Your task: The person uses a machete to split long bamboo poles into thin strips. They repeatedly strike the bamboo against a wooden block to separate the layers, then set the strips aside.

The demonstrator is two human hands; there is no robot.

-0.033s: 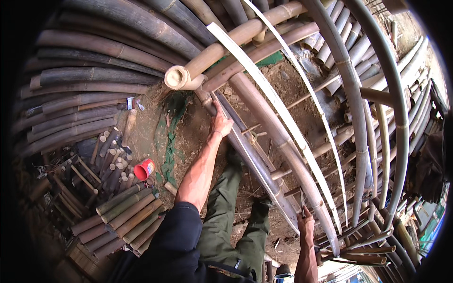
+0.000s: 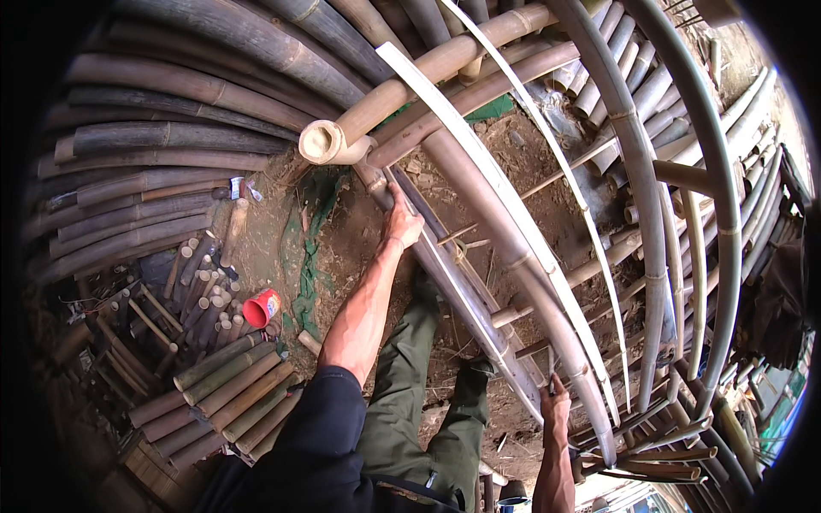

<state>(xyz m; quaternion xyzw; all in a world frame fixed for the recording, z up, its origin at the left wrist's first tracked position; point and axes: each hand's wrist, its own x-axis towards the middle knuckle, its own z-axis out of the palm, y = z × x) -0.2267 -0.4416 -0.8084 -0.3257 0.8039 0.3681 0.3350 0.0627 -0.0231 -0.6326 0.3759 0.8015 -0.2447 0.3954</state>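
Head view: both hands occupied.
My left hand gripped the upper part of a bamboo length slanting before my legs; my right hand was closed around a slim tool near its lower end. I judged the step as steadying; the next move called for a firm left hold.

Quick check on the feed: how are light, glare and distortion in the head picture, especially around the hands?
Head view: black fisheye vignetting around the rim, the dark pole at right looking bowed; head view: the left hand brightly lit, the pale strip almost glaring; head view: the right hand visible, but its slim object too small to identify.
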